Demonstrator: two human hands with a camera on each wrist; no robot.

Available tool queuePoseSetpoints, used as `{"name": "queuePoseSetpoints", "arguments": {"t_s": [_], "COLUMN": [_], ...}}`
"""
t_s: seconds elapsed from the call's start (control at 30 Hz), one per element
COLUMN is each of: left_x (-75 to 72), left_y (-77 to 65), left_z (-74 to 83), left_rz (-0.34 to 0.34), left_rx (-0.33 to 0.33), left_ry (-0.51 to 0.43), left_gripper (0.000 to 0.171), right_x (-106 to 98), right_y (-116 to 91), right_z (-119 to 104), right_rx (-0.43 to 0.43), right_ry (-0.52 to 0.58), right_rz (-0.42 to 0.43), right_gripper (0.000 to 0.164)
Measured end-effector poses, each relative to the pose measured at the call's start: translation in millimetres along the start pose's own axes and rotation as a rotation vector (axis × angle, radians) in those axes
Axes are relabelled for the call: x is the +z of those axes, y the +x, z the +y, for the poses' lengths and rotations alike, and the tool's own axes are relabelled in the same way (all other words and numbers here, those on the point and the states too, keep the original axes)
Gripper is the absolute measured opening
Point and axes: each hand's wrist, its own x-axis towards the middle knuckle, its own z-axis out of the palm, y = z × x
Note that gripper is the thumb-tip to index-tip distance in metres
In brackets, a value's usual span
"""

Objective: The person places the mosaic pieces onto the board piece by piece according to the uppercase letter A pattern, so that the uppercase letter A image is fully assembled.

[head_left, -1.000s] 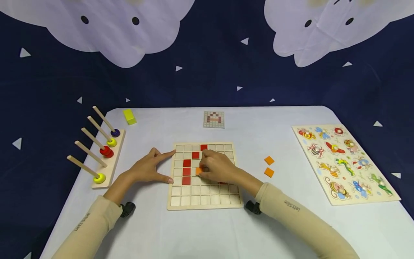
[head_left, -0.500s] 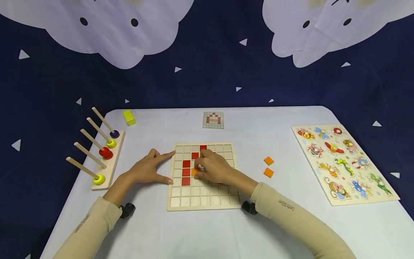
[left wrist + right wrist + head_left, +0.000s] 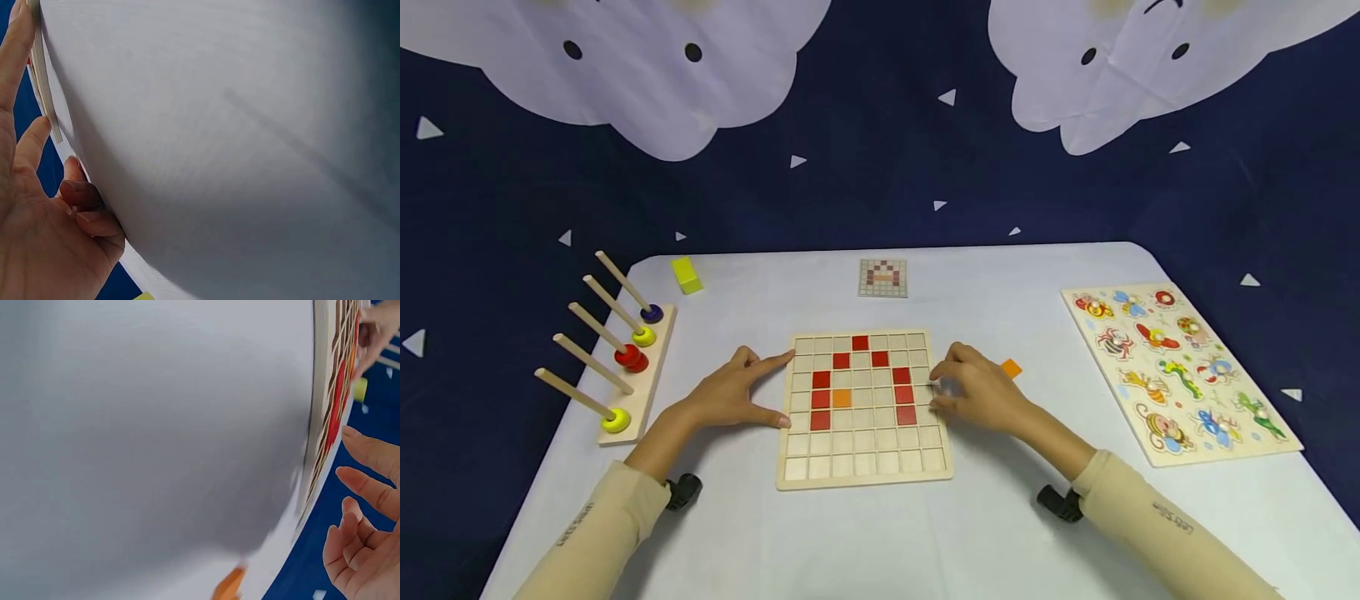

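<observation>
A wooden grid board (image 3: 861,463) lies mid-table, with several red tiles (image 3: 821,399) set in its cells in an arch. One orange tile (image 3: 842,398) sits in a cell beside the left red column. My left hand (image 3: 727,393) rests thumb and index fingertip against the board's left edge, fingers extended. At the board's right edge is my right hand (image 3: 981,390), fingers loosely bent, with no tile between them in the right wrist view. A loose orange tile (image 3: 1011,368) shows just behind that hand, which hides part of the table there.
A small pattern card (image 3: 883,277) lies beyond the board. To the left stands a peg stand (image 3: 658,358) with coloured rings, a yellow block (image 3: 687,275) behind it. An insect puzzle board (image 3: 1180,375) lies at the right. A dark patterned cloth hangs behind the table.
My right hand has let go of the orange tile, now seated beside the left red column, and moved right to the board's edge. The left hand keeps its place at the board.
</observation>
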Motion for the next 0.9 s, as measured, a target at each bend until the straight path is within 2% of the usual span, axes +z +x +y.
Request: {"name": "queuePoseSetpoints", "arguments": {"t_s": [0.17, 0.43, 0.73, 0.9], "left_x": [-1.7, -2.4, -0.7, 0.1], "left_y": [-1.1, -3.6, -1.7, -0.1], "left_z": [-2.4, -2.0, -1.2, -0.2], "left_rz": [0.008, 0.014, 0.007, 0.012], "left_rx": [-0.001, 0.008, 0.006, 0.012], "left_ry": [0.004, -0.001, -0.007, -0.008], "left_gripper": [0.108, 0.106, 0.108, 0.108], "right_x": [-13.3, -20.8, -19.0, -15.6], "right_y": [-21.7, -50.6, -58.8, -57.9], "right_z": [26.2, 56.0, 64.4, 65.5], "right_rx": [0.091, 0.167, 0.2, 0.183], "right_ry": [-0.031, -0.089, -0.098, -0.085], "right_rz": [0.022, 0.077, 0.09, 0.104], "right_gripper": [0.031, 0.025, 0.017, 0.015]}}
